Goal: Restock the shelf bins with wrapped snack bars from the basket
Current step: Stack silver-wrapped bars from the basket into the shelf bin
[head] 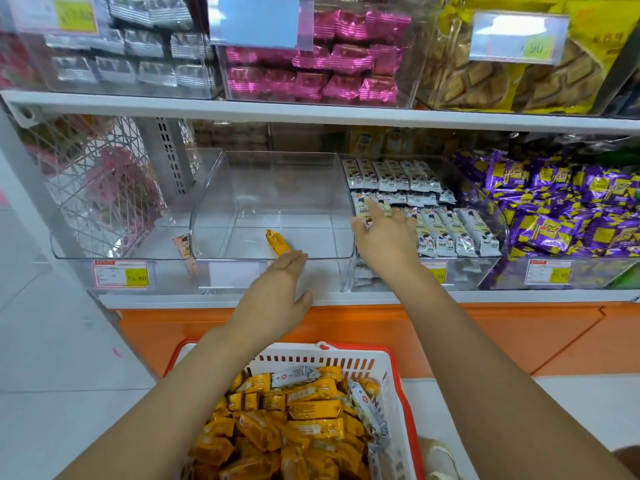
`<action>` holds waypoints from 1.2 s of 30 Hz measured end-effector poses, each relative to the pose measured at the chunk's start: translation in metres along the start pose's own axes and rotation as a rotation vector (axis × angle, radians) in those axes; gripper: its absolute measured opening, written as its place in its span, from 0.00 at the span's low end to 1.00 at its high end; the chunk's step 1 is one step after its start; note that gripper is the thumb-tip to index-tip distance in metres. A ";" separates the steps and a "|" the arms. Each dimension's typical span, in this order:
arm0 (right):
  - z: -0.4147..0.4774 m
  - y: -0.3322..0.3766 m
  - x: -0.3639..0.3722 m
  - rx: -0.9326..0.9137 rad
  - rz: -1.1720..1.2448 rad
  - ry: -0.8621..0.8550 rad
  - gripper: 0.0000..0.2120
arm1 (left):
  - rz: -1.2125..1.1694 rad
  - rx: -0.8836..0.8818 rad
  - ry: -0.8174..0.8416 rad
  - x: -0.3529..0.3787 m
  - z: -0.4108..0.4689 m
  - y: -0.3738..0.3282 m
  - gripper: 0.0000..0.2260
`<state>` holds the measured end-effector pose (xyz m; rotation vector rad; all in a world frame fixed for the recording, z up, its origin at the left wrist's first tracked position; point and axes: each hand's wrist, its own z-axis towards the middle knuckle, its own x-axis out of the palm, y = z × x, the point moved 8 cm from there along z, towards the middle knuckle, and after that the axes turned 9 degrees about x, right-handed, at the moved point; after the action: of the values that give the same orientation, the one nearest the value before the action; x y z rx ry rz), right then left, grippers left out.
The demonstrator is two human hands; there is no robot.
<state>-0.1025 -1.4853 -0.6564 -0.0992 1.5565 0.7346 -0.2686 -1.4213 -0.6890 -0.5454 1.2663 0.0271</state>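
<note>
Left hand [277, 285] and right hand [384, 237] are held spread, empty; one bar [276, 242] is laid in the bin [235, 258], the basket [349, 353] is seen heaped.

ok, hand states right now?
Left hand: open, empty, by the clear bin.
Right hand: open, empty, over the white-wrapped bars.

Clear glossy plastic bin [273, 188]; shiny foil-wrapped bars [311, 410]; slotted plastic basket [391, 368].
</note>
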 end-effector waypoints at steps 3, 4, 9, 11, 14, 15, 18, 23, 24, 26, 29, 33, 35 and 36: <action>-0.010 -0.002 -0.002 -0.004 0.053 0.023 0.26 | -0.012 0.037 0.015 0.001 -0.004 -0.002 0.29; -0.015 -0.002 -0.004 -0.012 0.090 0.014 0.26 | -0.032 0.051 0.012 0.001 -0.007 -0.002 0.29; -0.067 0.010 -0.020 -0.303 0.346 -0.271 0.12 | -0.093 0.044 -0.020 -0.001 -0.038 0.012 0.21; -0.092 0.010 -0.004 -0.426 0.425 -0.214 0.05 | -0.070 0.015 0.068 0.008 -0.054 0.027 0.18; -0.124 0.004 0.060 -0.490 0.333 0.022 0.08 | 0.057 -0.036 0.267 0.032 -0.089 0.062 0.14; -0.137 0.002 0.087 -0.495 0.277 0.123 0.09 | 0.101 -0.089 0.321 0.039 -0.103 0.076 0.16; -0.185 -0.011 0.170 -0.479 0.029 0.489 0.11 | 0.143 -0.199 0.444 0.060 -0.148 0.112 0.14; -0.257 -0.031 0.247 -0.401 -0.200 0.777 0.12 | 0.216 -0.437 0.618 0.089 -0.216 0.165 0.12; -0.266 -0.032 0.254 -0.394 -0.225 0.769 0.15 | 0.215 -0.476 0.641 0.093 -0.227 0.173 0.13; -0.279 -0.034 0.262 -0.357 -0.276 0.773 0.22 | 0.203 -0.523 0.660 0.100 -0.238 0.184 0.12; -0.287 -0.036 0.267 -0.312 -0.331 0.769 0.25 | 0.159 -0.527 0.641 0.110 -0.240 0.186 0.12; -0.276 -0.033 0.263 -0.274 -0.246 0.711 0.15 | 0.133 -0.601 0.561 0.118 -0.234 0.189 0.20; -0.270 -0.031 0.257 -0.260 -0.214 0.714 0.13 | 0.109 -0.640 0.530 0.122 -0.233 0.189 0.21; -0.268 -0.030 0.254 -0.248 -0.193 0.721 0.12 | 0.112 -0.649 0.523 0.124 -0.233 0.188 0.20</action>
<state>-0.3569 -1.5513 -0.9168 -0.7565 2.0842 0.7769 -0.4967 -1.3847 -0.9165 -1.0854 1.8062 0.4242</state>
